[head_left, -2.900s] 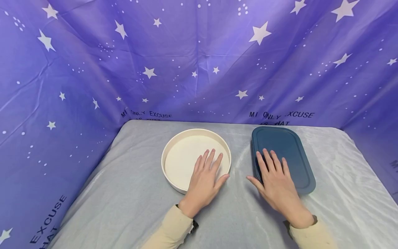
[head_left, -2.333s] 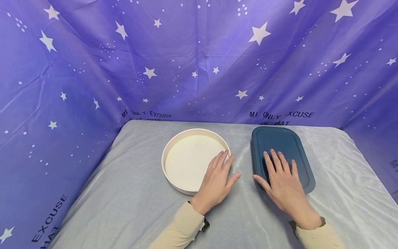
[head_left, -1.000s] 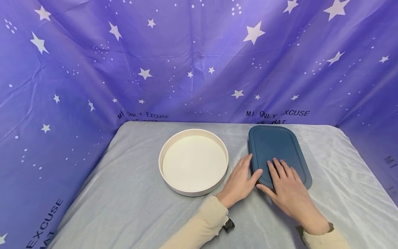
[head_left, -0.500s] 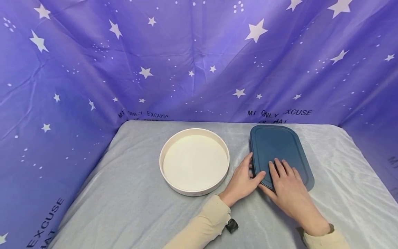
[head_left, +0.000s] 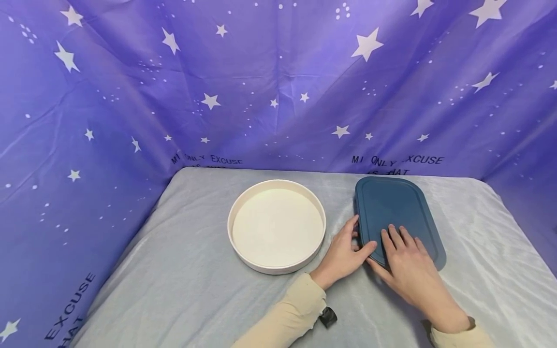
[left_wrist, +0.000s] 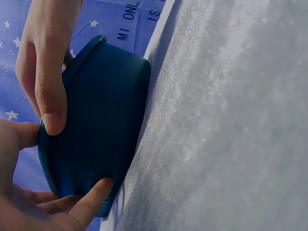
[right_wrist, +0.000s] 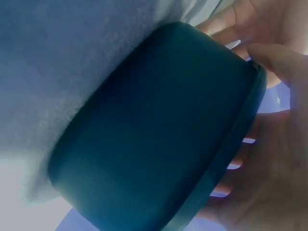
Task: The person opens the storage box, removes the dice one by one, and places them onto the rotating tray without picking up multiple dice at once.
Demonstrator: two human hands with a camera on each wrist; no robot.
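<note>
In the head view, a blue lidded container (head_left: 396, 210) sits on the right part of the grey-draped counter (head_left: 174, 280), one long side running away from the person. The left hand (head_left: 343, 253) pinches its near-left corner: the thumb lies over the edge of the lid (head_left: 385, 195) while the fingers reach along the left side. The right hand (head_left: 411, 268) lies palm down over the near end of the lid, its fingers extended and a little apart, its thumb pointing toward the same corner, close to the left thumb. To the left of the container, apart from it, rests a round cream pan (head_left: 278, 227), open side up, with a low wall. Pale sleeves (head_left: 287, 309) cover both forearms, and a black strap (head_left: 328, 316) shows under the left wrist. Behind the counter hangs a purple curtain (head_left: 243, 63) printed with white stars and black lettering.

In the left wrist view, turned sideways, the container's deep, smooth wall rests on the drape. The left thumb meets the lid's rim, and one left fingertip touches the wall low down. The right thumb hangs over the rim onto the wall.

In the right wrist view, the dark wall fills the middle. The right fingers show beyond the lid, gaps between them; the left hand appears at the upper right, beside the container.
</note>
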